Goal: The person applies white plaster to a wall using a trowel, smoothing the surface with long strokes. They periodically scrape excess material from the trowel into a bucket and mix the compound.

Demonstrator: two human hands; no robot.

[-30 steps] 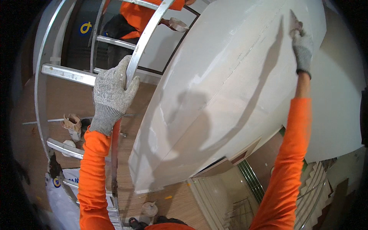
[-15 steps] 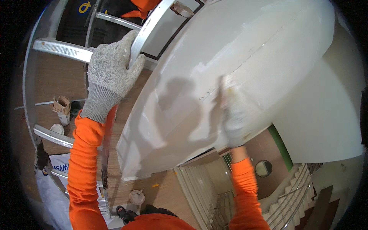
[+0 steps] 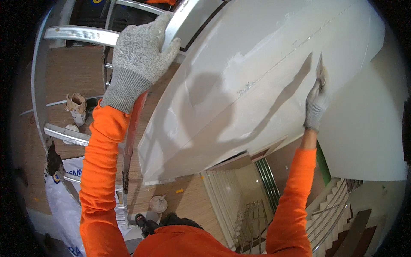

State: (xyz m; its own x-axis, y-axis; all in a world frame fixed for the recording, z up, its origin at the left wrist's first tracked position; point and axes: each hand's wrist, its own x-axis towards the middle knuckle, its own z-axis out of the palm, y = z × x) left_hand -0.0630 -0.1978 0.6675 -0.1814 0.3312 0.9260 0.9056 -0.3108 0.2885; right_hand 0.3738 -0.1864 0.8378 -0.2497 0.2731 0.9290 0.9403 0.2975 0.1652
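Note:
My left hand [image 3: 141, 58], in a grey knit glove, is closed around the metal rail of an aluminium ladder [image 3: 182, 18]. At the right, my gloved right hand [image 3: 316, 105] grips a putty knife [image 3: 320, 66], its thin blade pointing away from me and seen almost edge-on. That blade is close to a white plastered surface [image 3: 278, 98]; whether it touches, I cannot tell. A rough, cracked-looking seam [image 3: 274, 67] runs diagonally across the surface, left of the knife. Shadows of me and of the tool fall on the plaster.
Ladder rungs [image 3: 68, 135] cross the left side. Far below stand a small tub [image 3: 158, 204], an open paper bag [image 3: 76, 109] and a printed white plastic sheet [image 3: 60, 214] on the wooden floor. Stairs with a metal railing [image 3: 327, 225] drop away at lower right.
My right hand has swept the putty knife to the right and farther away along the white surface. My left hand keeps its hold on the ladder while the view has shifted slightly.

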